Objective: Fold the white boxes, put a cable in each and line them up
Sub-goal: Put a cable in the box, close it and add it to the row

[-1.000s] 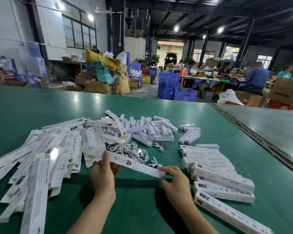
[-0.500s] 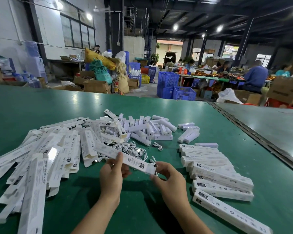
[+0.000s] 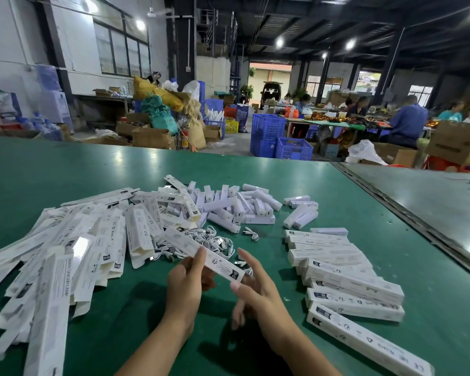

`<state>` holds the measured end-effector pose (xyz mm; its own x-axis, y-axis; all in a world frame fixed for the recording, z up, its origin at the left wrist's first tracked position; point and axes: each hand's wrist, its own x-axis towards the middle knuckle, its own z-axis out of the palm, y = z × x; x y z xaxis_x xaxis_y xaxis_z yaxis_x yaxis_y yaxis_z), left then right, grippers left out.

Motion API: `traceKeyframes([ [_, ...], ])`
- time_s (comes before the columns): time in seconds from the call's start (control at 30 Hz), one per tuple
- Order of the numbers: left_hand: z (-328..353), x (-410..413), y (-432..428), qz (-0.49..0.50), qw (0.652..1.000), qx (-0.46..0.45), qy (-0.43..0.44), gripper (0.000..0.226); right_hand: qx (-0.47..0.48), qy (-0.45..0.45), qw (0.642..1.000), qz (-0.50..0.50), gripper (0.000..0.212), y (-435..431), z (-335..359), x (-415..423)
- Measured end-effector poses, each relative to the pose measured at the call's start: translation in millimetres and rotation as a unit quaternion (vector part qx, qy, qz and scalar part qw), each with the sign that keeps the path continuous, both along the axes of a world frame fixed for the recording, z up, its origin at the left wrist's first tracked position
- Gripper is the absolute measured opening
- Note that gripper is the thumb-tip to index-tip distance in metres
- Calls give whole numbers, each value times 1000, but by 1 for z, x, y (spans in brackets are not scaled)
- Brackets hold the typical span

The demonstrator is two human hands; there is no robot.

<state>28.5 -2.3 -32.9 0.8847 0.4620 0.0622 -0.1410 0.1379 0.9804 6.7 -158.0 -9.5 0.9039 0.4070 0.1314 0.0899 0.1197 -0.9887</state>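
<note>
A white box (image 3: 204,254) is held above the desk (image 3: 65,172), slanting from far left to near right. The left hand (image 3: 186,283) grips it near the middle, thumb on top and fingers underneath. The right hand (image 3: 261,291) is spread wide at the box's near end, its thumb tip touching that end and its index finger straight. Just behind the box lies a tangle of white cables (image 3: 215,241). A heap of flat boxes (image 3: 65,253) spreads to the left. Filled boxes (image 3: 345,283) lie side by side in a row on the right. Short white sticks (image 3: 236,204) are piled farther back. Blue crates (image 3: 280,139) stand beyond the desk.
</note>
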Motion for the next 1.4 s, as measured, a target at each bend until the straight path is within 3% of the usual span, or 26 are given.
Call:
traceKeyframes([
  [0.1,3,0,0,-9,1000,-21,6,49,17,14,1000,9,70,-3,-1,2],
  [0.2,3,2,2,23,997,-68,13,39,-12,-24,990,-135,42,-4,-7,11],
  [0.27,3,3,5,47,995,-88,12,38,-159,-129,947,-250,20,-9,-10,22],
  [0.3,3,4,6,54,994,-93,8,37,-253,-171,915,-265,21,-13,-11,26],
  [0.37,4,4,7,60,993,-102,4,37,-415,-200,859,-224,41,-18,-15,33],
  [0.47,4,2,8,59,992,-109,3,37,-520,-193,812,-180,47,-14,-21,37],
  [0.7,4,0,11,45,994,-104,2,40,-444,-160,845,-252,11,-20,-16,38],
  [0.9,3,0,12,44,993,-106,6,40,-400,-148,882,-202,25,-20,-14,31],
  [1.13,3,0,14,51,992,-113,7,40,-450,-202,835,-244,35,-19,-16,30],
  [1.27,4,1,13,54,993,-108,9,41,-498,-228,814,-193,50,-13,-17,27],
  [1.4,2,1,14,55,992,-112,10,41,-515,-233,811,-151,44,-10,-17,26],
])
